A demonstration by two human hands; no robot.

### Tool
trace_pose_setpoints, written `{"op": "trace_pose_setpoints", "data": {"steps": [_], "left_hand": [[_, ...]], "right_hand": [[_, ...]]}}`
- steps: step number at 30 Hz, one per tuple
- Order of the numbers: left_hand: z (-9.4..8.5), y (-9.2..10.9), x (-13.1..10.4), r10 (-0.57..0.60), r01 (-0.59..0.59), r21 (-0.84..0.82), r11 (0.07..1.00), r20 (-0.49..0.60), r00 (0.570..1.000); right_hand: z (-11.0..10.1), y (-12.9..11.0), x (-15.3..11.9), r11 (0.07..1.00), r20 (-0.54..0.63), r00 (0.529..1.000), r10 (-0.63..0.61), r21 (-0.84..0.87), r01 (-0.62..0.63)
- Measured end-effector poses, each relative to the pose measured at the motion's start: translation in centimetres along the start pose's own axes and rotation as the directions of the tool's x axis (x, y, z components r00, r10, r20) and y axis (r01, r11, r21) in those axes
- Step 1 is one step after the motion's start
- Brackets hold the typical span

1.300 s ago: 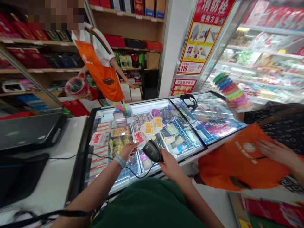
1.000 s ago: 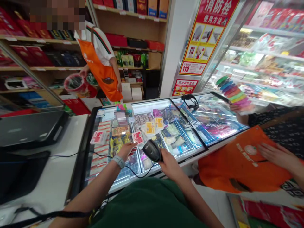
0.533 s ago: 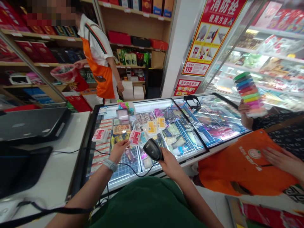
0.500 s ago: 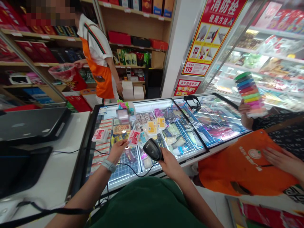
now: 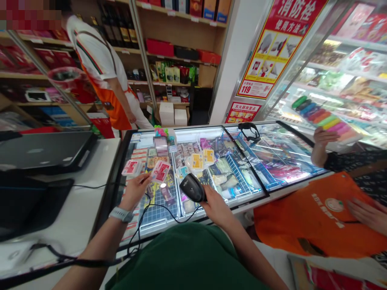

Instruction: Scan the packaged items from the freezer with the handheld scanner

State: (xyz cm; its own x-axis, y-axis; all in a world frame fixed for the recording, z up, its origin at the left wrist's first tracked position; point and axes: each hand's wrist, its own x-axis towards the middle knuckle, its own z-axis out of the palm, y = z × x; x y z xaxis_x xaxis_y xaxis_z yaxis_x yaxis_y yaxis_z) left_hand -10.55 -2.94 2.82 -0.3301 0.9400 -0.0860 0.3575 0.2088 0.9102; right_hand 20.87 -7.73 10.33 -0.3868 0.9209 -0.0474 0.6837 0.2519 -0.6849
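Between the thumb and fingers of my left hand (image 5: 135, 191) is a small pack with a red and white label (image 5: 160, 171), held above the glass-topped freezer (image 5: 145, 227). Another red-labelled pack (image 5: 132, 168) lies on the glass just left of it. My right hand (image 5: 216, 205) is wrapped round the handle of a black barcode scanner (image 5: 192, 187), whose head points up and to the left. Two yellow-labelled packs (image 5: 197, 160) rest on the glass beyond the scanner, beside a blue-labelled pack (image 5: 183, 172) partly hidden by it.
A dark laptop-like device (image 5: 45, 155) stands on the white counter (image 5: 104, 161) at left. Black cable (image 5: 142, 217) loops across the freezer's front. A black strap (image 5: 249, 132) lies on the glass. At right a co-worker in an orange apron (image 5: 317, 213) holds colourful stacked lids (image 5: 328, 119); another person (image 5: 102, 68) stands behind.
My left hand has moved left with the red-labelled pack, away from the scanner. My right hand keeps the scanner nearly still. The person behind has moved left, and the co-worker's lids have tilted.
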Motion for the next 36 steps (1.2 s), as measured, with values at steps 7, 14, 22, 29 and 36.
{"op": "trace_pose_setpoints", "data": {"steps": [7,14,22,29,36], "left_hand": [[-0.2,0.1,-0.4,0.004,-0.005,-0.022,1.0,-0.018,1.0],[-0.4,1.2,-1.1,0.008,-0.008,-0.037,0.999,-0.014,1.0],[-0.5,0.3,-1.0,0.012,-0.012,-0.026,1.0,0.0,1.0],[-0.5,0.0,-1.0,0.014,-0.014,-0.043,0.999,0.015,1.0],[-0.4,0.4,-1.1,-0.005,0.006,-0.047,0.999,0.002,1.0]], "right_hand": [[0.3,-0.8,0.6,1.0,0.046,0.999,-0.028,-0.011,0.028],[0.9,-1.6,1.2,0.998,0.119,0.993,-0.025,-0.052,0.031],[1.0,-1.7,1.4,0.995,0.142,0.99,-0.024,-0.087,0.037],[1.2,-1.4,1.6,0.996,0.143,0.989,-0.034,-0.075,0.045],[1.3,-1.2,1.8,0.996,0.144,0.989,-0.024,-0.079,0.036]]}}
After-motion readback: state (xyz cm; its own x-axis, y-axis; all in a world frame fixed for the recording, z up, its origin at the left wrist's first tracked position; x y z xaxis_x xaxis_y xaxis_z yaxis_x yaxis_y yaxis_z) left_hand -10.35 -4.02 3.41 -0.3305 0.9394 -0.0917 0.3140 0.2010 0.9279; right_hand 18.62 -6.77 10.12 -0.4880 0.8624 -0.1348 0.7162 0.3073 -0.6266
